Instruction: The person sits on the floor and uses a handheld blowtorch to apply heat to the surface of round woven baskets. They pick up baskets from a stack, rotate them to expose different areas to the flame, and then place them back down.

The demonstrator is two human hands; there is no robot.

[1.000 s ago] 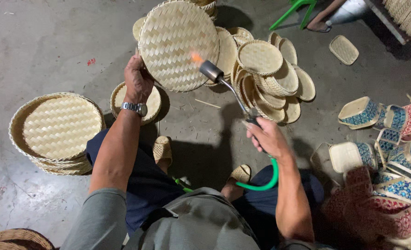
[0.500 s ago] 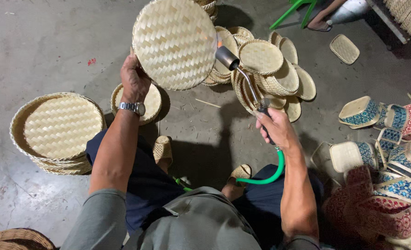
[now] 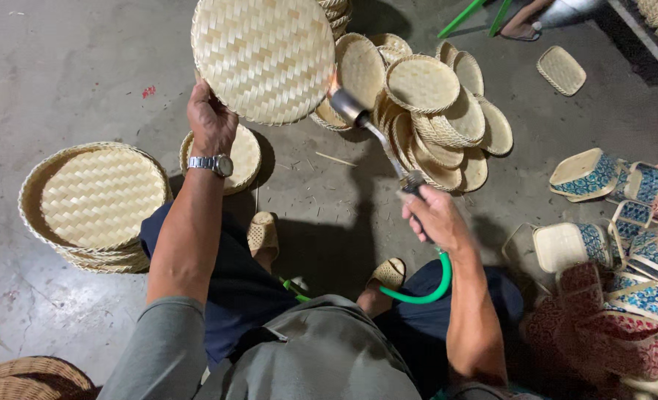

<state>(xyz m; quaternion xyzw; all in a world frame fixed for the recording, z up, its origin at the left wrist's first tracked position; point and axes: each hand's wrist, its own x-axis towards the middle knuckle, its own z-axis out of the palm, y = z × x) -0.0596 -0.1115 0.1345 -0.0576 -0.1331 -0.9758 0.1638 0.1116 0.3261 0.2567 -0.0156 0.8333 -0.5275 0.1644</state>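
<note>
Left hand [image 3: 209, 118] grasps round tray [image 3: 264, 58], top middle | right hand [image 3: 431, 216] clenches torch [image 3: 373, 133], tip beside tray rim | tip: sweep flame quick, keep fingers back

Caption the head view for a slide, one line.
Left hand holds up a round woven bamboo tray; right hand aims a metal gas torch on a green hose at its edge.
</note>
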